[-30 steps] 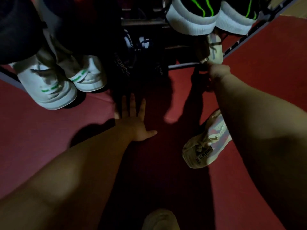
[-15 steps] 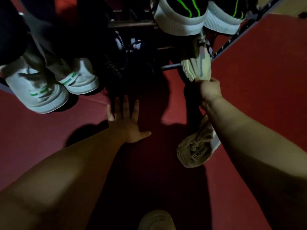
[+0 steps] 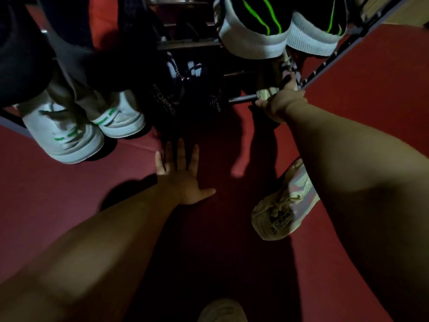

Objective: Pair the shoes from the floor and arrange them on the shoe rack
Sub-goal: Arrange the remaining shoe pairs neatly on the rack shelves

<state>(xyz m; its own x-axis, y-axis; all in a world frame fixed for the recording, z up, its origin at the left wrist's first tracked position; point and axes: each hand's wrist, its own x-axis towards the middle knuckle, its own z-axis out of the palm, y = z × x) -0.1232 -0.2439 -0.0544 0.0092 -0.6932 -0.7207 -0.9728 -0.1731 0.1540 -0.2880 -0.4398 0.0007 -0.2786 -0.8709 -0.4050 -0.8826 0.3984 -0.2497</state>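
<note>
My right hand (image 3: 279, 104) reaches to the low shelf of the dark metal shoe rack (image 3: 241, 98) and grips the heel of a cream sneaker (image 3: 267, 92). That sneaker points into the rack, mostly hidden under the shelf above. Its mate, a cream sneaker with pink mesh and dark lettering (image 3: 282, 206), lies on the red floor beside my right forearm. Fingers spread, my left hand (image 3: 181, 180) presses flat on the floor in front of the rack and holds nothing.
A white pair with green marks (image 3: 69, 138) sits at the rack's left end, a black pair (image 3: 163, 105) in its middle. Two black shoes with green stripes and white soles (image 3: 255, 40) stand on the shelf above. Another pale shoe (image 3: 221, 310) shows at the bottom edge.
Half a second ago the cream sneaker hung out in front of the rack in my right hand; now it sits deeper on the low shelf. My left hand stayed flat on the floor.
</note>
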